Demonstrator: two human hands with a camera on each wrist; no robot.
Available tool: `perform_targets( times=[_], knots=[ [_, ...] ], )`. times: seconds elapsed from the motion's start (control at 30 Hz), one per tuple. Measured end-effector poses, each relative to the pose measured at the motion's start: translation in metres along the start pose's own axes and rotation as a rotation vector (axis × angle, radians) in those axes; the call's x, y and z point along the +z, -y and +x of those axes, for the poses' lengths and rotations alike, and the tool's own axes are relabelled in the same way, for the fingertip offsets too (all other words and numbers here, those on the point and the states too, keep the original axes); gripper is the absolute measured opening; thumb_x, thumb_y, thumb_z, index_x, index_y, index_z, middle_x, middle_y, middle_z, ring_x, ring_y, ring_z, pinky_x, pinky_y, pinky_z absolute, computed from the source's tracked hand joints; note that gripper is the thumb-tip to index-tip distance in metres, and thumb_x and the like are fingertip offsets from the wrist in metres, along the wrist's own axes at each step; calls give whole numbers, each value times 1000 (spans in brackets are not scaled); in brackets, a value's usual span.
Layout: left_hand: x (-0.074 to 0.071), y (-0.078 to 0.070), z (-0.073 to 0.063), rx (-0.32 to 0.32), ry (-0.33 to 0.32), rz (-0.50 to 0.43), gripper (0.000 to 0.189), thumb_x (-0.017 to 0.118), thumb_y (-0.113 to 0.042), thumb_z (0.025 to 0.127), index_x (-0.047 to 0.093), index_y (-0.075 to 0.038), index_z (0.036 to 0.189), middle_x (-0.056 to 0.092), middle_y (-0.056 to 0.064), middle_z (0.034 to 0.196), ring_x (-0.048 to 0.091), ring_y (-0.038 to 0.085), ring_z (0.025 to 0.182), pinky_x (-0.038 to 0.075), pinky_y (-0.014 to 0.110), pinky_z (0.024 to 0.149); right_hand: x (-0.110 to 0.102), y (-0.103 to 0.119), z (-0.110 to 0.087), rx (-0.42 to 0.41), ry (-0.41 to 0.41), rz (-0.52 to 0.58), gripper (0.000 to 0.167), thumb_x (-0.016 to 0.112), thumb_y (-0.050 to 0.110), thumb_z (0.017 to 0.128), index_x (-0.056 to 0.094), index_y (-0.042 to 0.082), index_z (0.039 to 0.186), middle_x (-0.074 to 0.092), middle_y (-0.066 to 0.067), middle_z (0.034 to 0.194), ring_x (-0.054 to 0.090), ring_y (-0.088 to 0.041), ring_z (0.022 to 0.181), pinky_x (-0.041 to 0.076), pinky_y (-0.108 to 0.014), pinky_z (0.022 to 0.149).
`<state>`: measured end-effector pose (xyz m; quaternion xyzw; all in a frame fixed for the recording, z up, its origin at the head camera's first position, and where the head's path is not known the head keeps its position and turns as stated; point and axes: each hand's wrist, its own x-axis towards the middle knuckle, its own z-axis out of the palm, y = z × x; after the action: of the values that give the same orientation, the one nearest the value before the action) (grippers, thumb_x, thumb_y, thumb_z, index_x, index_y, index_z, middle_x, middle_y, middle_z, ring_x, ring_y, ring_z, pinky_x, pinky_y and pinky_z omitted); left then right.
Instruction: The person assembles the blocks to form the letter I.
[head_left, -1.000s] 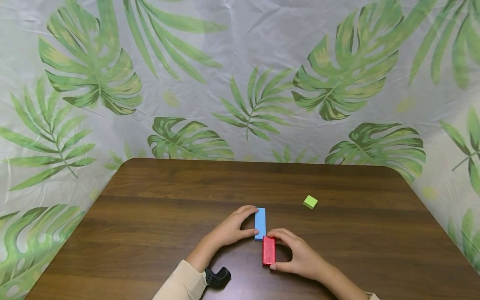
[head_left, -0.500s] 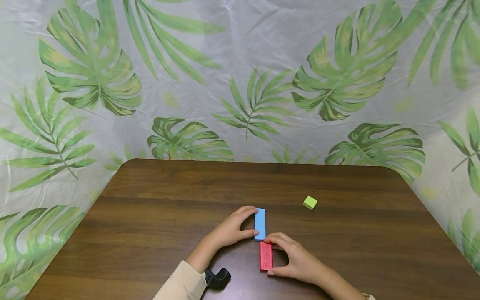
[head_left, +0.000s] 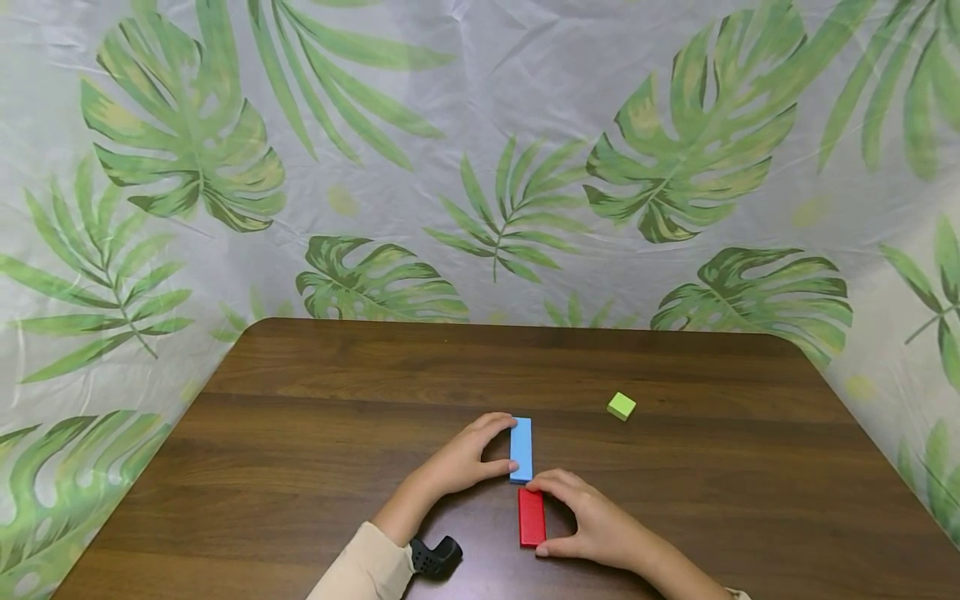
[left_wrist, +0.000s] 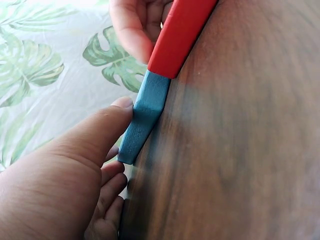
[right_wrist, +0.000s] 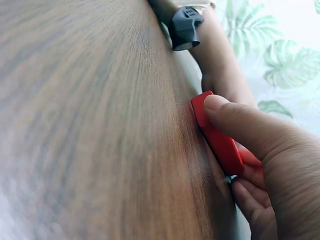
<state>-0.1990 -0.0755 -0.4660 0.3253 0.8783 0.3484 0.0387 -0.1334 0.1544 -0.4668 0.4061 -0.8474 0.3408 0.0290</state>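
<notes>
A long blue block (head_left: 521, 448) lies on the table with its length running away from the person. The left hand (head_left: 467, 457) pinches it, thumb near one end and fingertips at the far end. Closer to the person is a red block (head_left: 532, 518) of similar shape, roughly in line with the blue one and a narrow gap short of it in the head view. The right hand (head_left: 596, 518) grips the red block by its ends between thumb and fingers. In the right wrist view the thumb covers part of the red block (right_wrist: 217, 135).
A small light-green block (head_left: 621, 407) sits farther back, to the right of both hands. A dark camera mount (head_left: 437, 557) is strapped at the left wrist. Behind the brown wooden table (head_left: 337, 375) hangs a leaf-patterned cloth (head_left: 525, 100).
The right hand has drawn the red block toward the person and slightly left, from beside the blue block's near corner to just short of its end. The left hand has stayed in place.
</notes>
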Motion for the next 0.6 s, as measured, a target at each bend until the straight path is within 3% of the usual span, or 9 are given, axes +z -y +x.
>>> perform_targets(
  times=[0.33,0.6],
  knots=[
    [1,1,-1,1,-3,-1,59,61,-38,85,41,-11,134,37,5,136,33,17,125,30,37,99,-1,2,-1,1,32,46,63,74,41,71,48,16,124,44,7,120,45,-11,108,41,-29,89],
    [-1,-1,0,-11,3,-8,59,61,-37,85,41,-11,134,36,4,137,32,17,125,30,37,99,-1,-1,-2,14,41,76,52,73,37,73,50,23,118,39,8,116,43,-11,104,41,-28,85]
  ],
)
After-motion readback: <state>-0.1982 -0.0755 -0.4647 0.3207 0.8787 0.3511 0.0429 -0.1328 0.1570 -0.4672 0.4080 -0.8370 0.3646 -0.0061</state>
